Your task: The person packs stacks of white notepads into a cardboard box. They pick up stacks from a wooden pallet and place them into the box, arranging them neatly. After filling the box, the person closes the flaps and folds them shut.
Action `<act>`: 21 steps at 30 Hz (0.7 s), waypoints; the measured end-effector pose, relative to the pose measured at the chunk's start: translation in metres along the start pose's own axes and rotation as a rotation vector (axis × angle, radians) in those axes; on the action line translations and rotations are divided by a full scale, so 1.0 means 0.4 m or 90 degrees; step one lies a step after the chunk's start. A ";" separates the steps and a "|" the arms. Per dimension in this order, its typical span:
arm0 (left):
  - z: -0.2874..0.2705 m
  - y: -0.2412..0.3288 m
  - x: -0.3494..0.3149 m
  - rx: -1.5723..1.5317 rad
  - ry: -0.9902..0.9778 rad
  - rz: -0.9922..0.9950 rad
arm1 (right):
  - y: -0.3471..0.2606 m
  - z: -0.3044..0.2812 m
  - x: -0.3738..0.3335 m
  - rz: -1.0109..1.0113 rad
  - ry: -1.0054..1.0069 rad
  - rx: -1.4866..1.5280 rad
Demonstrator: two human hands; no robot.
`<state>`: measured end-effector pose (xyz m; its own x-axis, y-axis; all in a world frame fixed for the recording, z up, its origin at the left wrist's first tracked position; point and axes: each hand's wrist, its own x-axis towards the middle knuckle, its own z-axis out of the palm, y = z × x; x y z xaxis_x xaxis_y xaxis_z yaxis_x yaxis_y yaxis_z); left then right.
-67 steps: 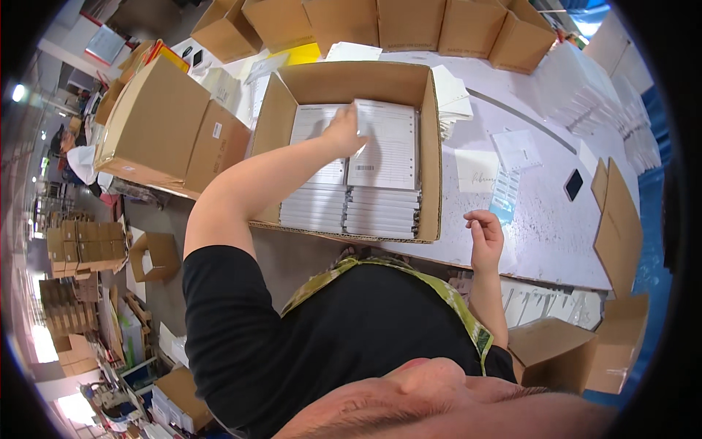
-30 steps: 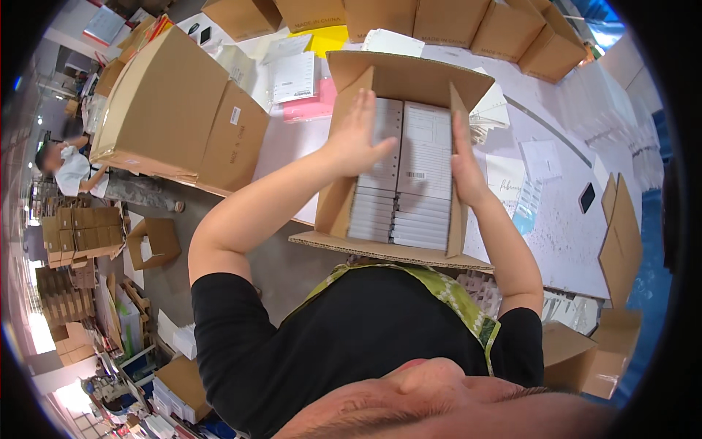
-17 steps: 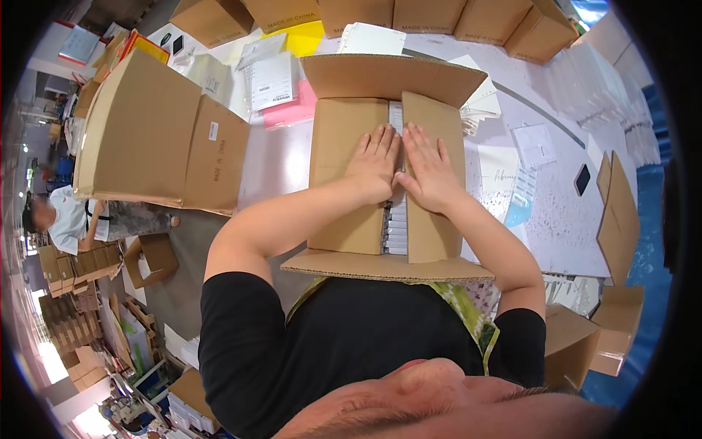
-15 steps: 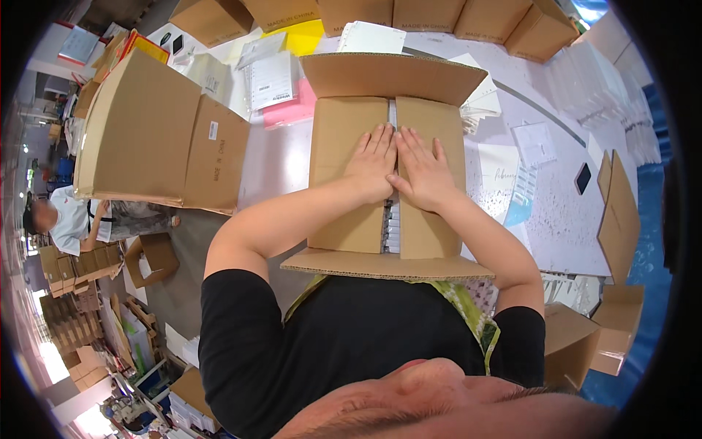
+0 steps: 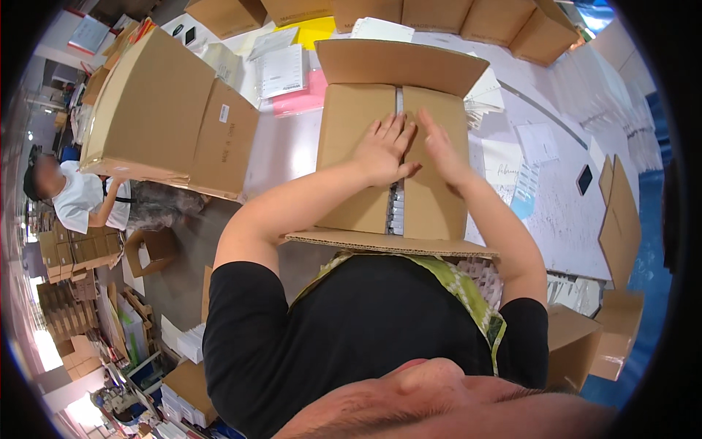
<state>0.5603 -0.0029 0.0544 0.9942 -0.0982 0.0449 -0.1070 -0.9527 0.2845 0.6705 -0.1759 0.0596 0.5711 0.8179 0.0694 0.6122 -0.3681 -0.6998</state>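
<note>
In front of me on the table is a cardboard box (image 5: 351, 205) with its two side flaps folded inward. A narrow gap between those flaps shows the edges of packed goods (image 5: 395, 212), too small to name. The far flap (image 5: 402, 66) stands up and leans outward; the near flap (image 5: 391, 243) sticks out toward my body. My left hand (image 5: 383, 151) is open, fingers spread, over the left side flap with its fingertips near the gap. Over the right side flap is my right hand (image 5: 446, 155), turned onto its edge, fingers stretched out and holding nothing.
A large carton (image 5: 142, 110) stands at the left, and a person (image 5: 84, 197) is beyond it. Several boxes (image 5: 431, 16) line the table's far side. To the right lie papers (image 5: 502, 164), a phone (image 5: 584, 179) and stacked clear sleeves (image 5: 596, 84). An open box (image 5: 618, 333) sits lower right.
My hands were side by side, pressed flat over the gap. The right has tilted onto its edge and moved right; the left's fingers have spread. The person at left has shifted slightly.
</note>
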 end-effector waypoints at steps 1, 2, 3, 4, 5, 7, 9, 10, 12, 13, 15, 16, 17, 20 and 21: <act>0.000 0.003 0.003 0.017 -0.012 -0.002 | 0.026 -0.027 0.001 -0.025 0.052 0.049; 0.001 0.005 0.010 0.032 -0.025 -0.001 | 0.052 -0.057 0.001 -0.047 0.107 0.096; 0.000 0.004 0.010 0.041 -0.037 -0.001 | 0.054 -0.080 0.005 -0.075 0.158 0.147; -0.001 0.003 0.011 0.050 -0.049 -0.001 | 0.052 -0.120 0.004 -0.090 0.182 0.145; 0.000 0.000 0.008 0.057 -0.061 -0.004 | 0.019 -0.181 0.006 -0.105 0.204 0.144; 0.013 -0.005 0.005 0.060 -0.048 -0.004 | 0.014 -0.218 0.002 -0.131 0.242 0.052; 0.022 -0.003 0.005 0.060 -0.043 0.003 | 0.025 -0.212 -0.007 -0.146 0.270 -0.129; 0.019 0.002 0.009 0.058 -0.044 0.010 | 0.079 -0.112 -0.016 -0.071 0.254 -0.273; 0.020 0.005 0.013 0.066 -0.034 0.017 | 0.058 -0.023 -0.034 0.034 0.145 -0.312; 0.021 0.003 0.015 0.079 -0.026 0.018 | 0.050 -0.005 -0.039 0.080 0.090 -0.329; 0.024 0.003 0.001 0.082 -0.023 0.016 | 0.070 0.000 -0.038 0.050 0.099 -0.313; 0.021 0.005 -0.005 0.073 -0.023 0.012 | 0.076 0.004 -0.043 0.035 0.103 -0.306; 0.015 0.002 -0.002 0.066 -0.013 0.007 | 0.074 0.001 -0.045 0.032 0.094 -0.307; 0.009 -0.031 -0.007 -0.091 0.074 0.044 | 0.031 -0.011 -0.064 -0.045 0.070 -0.248; -0.006 -0.041 -0.008 -0.128 0.136 0.089 | -0.020 -0.032 -0.077 -0.113 0.065 -0.187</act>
<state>0.5590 0.0136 0.0518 0.9462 -0.1416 0.2910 -0.2646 -0.8562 0.4438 0.6550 -0.2040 0.0720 0.4845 0.8374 0.2531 0.8295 -0.3478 -0.4369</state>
